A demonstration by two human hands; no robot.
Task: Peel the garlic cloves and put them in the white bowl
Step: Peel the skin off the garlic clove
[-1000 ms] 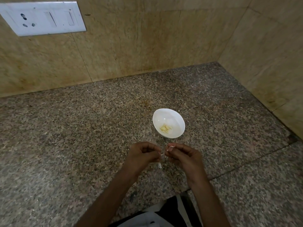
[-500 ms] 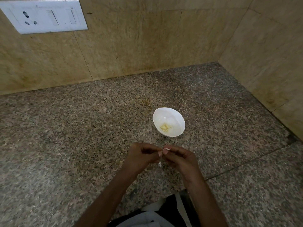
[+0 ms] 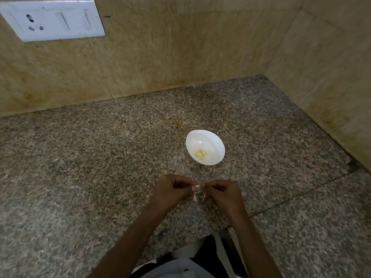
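Note:
A small white bowl stands on the granite counter, with several peeled yellowish garlic cloves at its bottom. Just in front of it, above the counter, my left hand and my right hand meet fingertip to fingertip. Between them they pinch a small garlic clove with white papery skin hanging loose below it. The fingers of both hands are curled and hide most of the clove.
The speckled granite counter runs into a corner of beige tiled walls at the back and right. A white switch and socket plate is on the back wall, upper left. Bits of garlic skin lie left of my hands.
My hands have stayed in front of the bowl, working the clove. The loose skin now hangs lower between the fingertips. The bowl has not moved.

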